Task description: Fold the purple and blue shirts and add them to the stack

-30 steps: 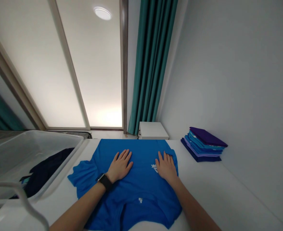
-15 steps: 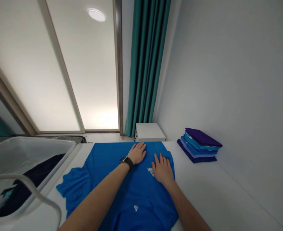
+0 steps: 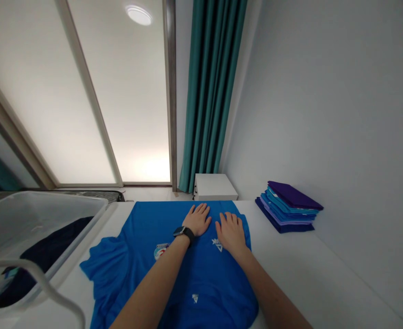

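A blue T-shirt (image 3: pixel 194 269) lies spread over the white table, its front up, with a round badge and white logos showing. One sleeve sticks out to the left and is wrinkled. My left hand (image 3: pixel 197 220), with a black watch on its wrist, rests flat on the shirt near the table's far edge, fingers stretched. Beside it on the right, my right hand (image 3: pixel 231 233) also lies on the cloth, fingers spread, just right of a white logo. Neither hand grips the fabric.
A stack of folded clothes (image 3: pixel 288 208) in purple, blue and navy sits at the right by the wall. To the left stands a white plastic tub (image 3: pixel 100 211) holding dark clothing (image 3: pixel 55 242). Beyond the table is a white cabinet (image 3: pixel 215 185).
My right hand has slid slightly away from me and to the left over the shirt. My left forearm has shifted right, uncovering the round badge. The view has moved slightly.
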The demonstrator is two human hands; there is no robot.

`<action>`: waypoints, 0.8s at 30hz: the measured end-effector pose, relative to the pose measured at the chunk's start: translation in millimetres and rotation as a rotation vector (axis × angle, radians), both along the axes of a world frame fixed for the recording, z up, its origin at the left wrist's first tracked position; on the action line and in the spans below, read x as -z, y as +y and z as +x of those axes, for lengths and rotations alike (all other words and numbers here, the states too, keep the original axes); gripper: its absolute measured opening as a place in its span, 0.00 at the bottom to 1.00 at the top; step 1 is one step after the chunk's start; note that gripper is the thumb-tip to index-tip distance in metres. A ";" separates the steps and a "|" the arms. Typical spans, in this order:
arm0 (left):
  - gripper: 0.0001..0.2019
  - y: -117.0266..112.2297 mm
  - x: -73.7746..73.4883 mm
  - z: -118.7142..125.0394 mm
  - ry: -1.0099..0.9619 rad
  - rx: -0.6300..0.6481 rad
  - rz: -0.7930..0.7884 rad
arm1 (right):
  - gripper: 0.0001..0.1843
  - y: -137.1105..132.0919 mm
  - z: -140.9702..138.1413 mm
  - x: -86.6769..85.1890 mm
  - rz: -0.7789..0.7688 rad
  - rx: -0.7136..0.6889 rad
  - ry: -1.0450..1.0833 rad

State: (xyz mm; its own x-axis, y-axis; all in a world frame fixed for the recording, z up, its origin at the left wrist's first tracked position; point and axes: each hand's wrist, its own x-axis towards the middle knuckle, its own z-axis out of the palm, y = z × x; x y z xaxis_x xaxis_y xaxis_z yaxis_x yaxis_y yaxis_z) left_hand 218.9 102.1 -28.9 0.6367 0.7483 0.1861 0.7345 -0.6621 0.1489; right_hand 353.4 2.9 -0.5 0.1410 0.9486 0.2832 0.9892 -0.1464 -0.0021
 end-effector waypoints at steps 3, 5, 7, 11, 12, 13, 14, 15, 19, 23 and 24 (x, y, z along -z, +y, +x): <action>0.26 -0.3 0.1 0.1 -0.002 -0.005 0.004 | 0.24 20.7 11.1 -5.9 0.057 -0.005 -0.003; 0.26 -0.3 -0.1 0.3 -0.004 -0.005 0.004 | 0.25 35.5 21.4 -4.5 0.042 0.017 0.005; 0.26 -0.6 -0.7 0.4 -0.007 -0.004 0.004 | 0.27 48.3 31.5 2.0 -0.030 0.014 0.027; 0.25 -2.1 -3.2 -0.4 -0.009 -0.004 0.001 | 0.32 63.3 44.0 22.4 -0.176 -0.005 0.090; 0.25 -2.5 -3.9 -0.8 -0.007 -0.003 0.000 | 0.33 65.2 45.5 26.6 -0.184 0.008 0.104; 0.25 -2.8 -4.6 -1.3 -0.005 -0.002 -0.002 | 0.34 66.5 46.7 29.8 -0.187 0.025 0.118; 0.25 -3.0 -5.2 -1.7 -0.002 -0.001 -0.005 | 0.35 67.3 47.8 31.8 -0.195 0.044 0.134; 0.25 -3.1 -5.7 -2.1 0.001 -0.001 -0.008 | 0.36 67.6 48.9 32.7 -0.207 0.064 0.150; 0.26 -2.7 -6.5 -3.2 0.004 0.002 -0.018 | 0.37 64.5 54.6 29.2 -0.261 0.132 0.167; 0.26 -2.2 -5.2 -3.1 -0.006 0.009 -0.020 | 0.37 56.8 58.1 26.8 -0.277 0.150 0.157; 0.26 -2.1 -4.6 -2.8 -0.008 0.009 -0.021 | 0.37 55.0 58.5 27.3 -0.272 0.147 0.149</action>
